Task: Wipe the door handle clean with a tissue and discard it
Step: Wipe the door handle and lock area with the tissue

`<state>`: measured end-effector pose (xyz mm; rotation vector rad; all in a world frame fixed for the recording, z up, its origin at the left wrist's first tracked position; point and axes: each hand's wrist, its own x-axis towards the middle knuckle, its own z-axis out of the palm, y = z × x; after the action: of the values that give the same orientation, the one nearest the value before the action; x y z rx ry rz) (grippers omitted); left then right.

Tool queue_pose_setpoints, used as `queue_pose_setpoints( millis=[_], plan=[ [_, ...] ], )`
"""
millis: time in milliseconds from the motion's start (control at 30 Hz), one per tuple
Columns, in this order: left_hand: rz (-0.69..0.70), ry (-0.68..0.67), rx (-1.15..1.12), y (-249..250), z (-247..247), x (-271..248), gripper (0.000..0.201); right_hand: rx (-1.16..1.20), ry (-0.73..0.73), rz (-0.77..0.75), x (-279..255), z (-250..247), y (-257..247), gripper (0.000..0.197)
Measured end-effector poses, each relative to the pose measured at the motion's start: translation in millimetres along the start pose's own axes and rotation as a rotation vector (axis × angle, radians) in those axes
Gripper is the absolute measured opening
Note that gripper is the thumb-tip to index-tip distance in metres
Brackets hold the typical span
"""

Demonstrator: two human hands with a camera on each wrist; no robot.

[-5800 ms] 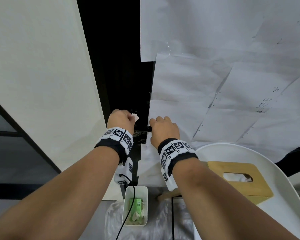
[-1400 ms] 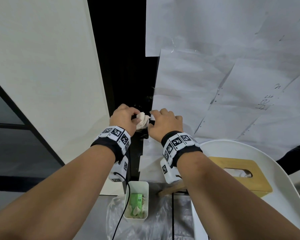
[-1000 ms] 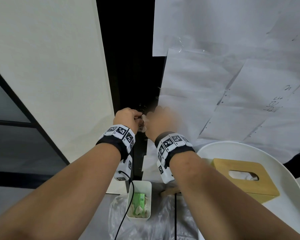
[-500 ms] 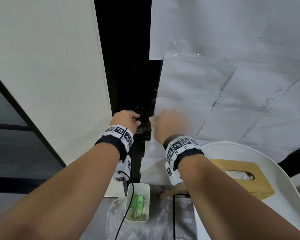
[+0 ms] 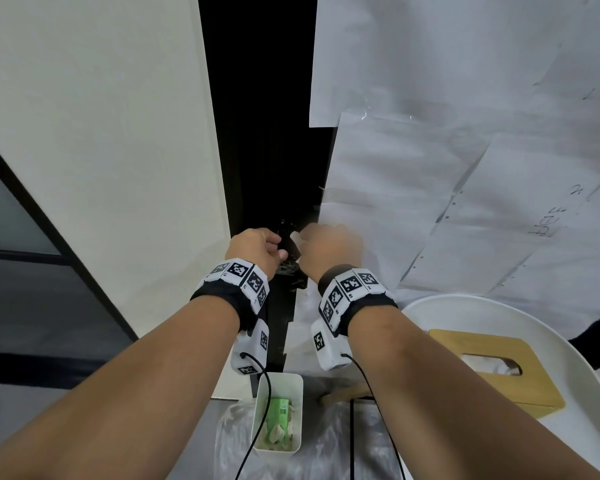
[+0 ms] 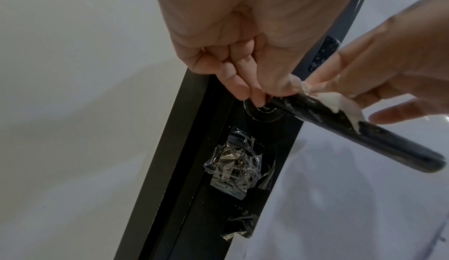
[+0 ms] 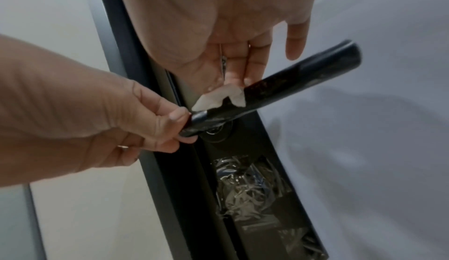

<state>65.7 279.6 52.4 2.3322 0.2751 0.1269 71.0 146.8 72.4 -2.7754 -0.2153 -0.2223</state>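
Note:
The black door handle [image 6: 364, 139] sticks out from the dark door edge, a straight bar with smears on it. My left hand [image 6: 260, 95] pinches its pivot end between thumb and curled fingers. My right hand [image 7: 233, 79] holds a small white tissue [image 7: 218, 99] against the top of the bar next to the left fingers. In the head view the left hand [image 5: 278, 249] and the blurred right hand [image 5: 312, 237] sit side by side over the handle, with a bit of tissue [image 5: 297, 237] showing between them. The outer half of the door handle [image 7: 303, 72] is bare.
A white bin [image 5: 278, 379] holding a green carton stands on the floor below my wrists. A wooden tissue box [image 5: 492, 375] lies on a white seat [image 5: 551, 341] at right. Taped paper sheets [image 5: 465, 168] cover the door. Crumpled clear tape [image 6: 233, 166] sits under the handle.
The tissue went from my left hand to my right hand. The left hand now pinches the handle's pivot end, and the right hand rubs along the bar, blurred by motion.

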Motion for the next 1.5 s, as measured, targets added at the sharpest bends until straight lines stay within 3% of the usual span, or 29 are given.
queue_pose_setpoints(
  millis=[200, 433, 667, 900, 1200, 1367, 1500],
  plan=[
    [0.007, 0.016, 0.014, 1.2, -1.8, -1.1, 0.025, 0.041, -0.093, 0.002, 11.0, 0.2, -16.0, 0.026],
    [-0.016, 0.007, -0.012, 0.2, 0.0, 3.2, 0.024, 0.094, -0.081, 0.039, 22.8, 4.7, -16.8, 0.025],
    [-0.031, 0.015, -0.019, 1.2, 2.9, 4.9, 0.021, -0.034, -0.169, -0.084, 12.3, -7.3, -10.0, 0.031],
    [0.083, 0.065, 0.037, 0.8, 4.2, -1.4, 0.025, -0.231, -0.079, -0.249, -10.1, -5.3, -4.7, 0.021],
    [0.091, 0.045, 0.092, -0.2, 3.9, -2.4, 0.014, -0.299, -0.077, -0.110, -19.2, -20.7, 23.1, 0.017],
    [0.125, 0.079, 0.136, 1.3, 5.6, -2.4, 0.016, -0.271, -0.038, -0.185, -18.9, -7.0, 2.0, 0.012],
    [0.154, 0.113, 0.157, 2.1, 7.1, -3.0, 0.021, -0.255, 0.004, -0.248, -18.5, 3.7, -12.7, 0.020]
  ],
)
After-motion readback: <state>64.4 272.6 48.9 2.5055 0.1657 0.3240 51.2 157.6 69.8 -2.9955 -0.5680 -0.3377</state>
